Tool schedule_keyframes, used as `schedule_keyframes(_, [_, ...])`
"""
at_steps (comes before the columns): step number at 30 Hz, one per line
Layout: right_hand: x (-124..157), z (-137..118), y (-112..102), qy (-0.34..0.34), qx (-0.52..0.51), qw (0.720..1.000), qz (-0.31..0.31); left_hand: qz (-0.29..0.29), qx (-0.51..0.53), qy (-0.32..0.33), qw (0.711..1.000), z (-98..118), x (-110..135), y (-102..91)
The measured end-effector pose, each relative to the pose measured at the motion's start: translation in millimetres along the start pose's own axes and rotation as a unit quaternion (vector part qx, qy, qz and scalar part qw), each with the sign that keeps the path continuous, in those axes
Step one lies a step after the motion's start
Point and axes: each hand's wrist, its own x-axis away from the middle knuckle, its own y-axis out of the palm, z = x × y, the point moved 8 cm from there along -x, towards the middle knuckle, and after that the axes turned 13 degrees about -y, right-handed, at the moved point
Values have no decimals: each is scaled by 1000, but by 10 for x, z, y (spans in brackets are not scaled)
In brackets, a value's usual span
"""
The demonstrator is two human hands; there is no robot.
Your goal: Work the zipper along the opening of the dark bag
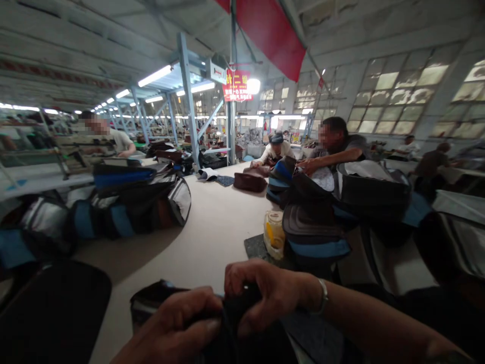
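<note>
A: Hands?
B: Left hand and right hand, both at the near edge of the bench. Metal bangle on the right wrist.

A: Fingers?
B: Fingers curled in on both hands, closed narrow, both gripping a black bag.

A: Where's the bag?
B: Near edge of the bench, between the hands and partly hidden by them.

A: What's around?
B: Black-and-blue bags piled toward the right edge, a yellow plastic packet on a dark mat just beside them. More bags along the left edge, a brown bag farther up the middle.

A: Anyone else?
B: Co-worker past the right pile, hand on a bag. Another co-worker at the far end.
</note>
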Motion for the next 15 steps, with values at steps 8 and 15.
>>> schedule_keyframes(8, [213, -75, -68, 98, -41, 994, -29, -95, 78, -44, 991, 113, 14, 188])
schedule_keyframes(15, [283, -54, -144, 102, -237, 959, 121, -92, 77, -51, 991, 42, -14, 199])
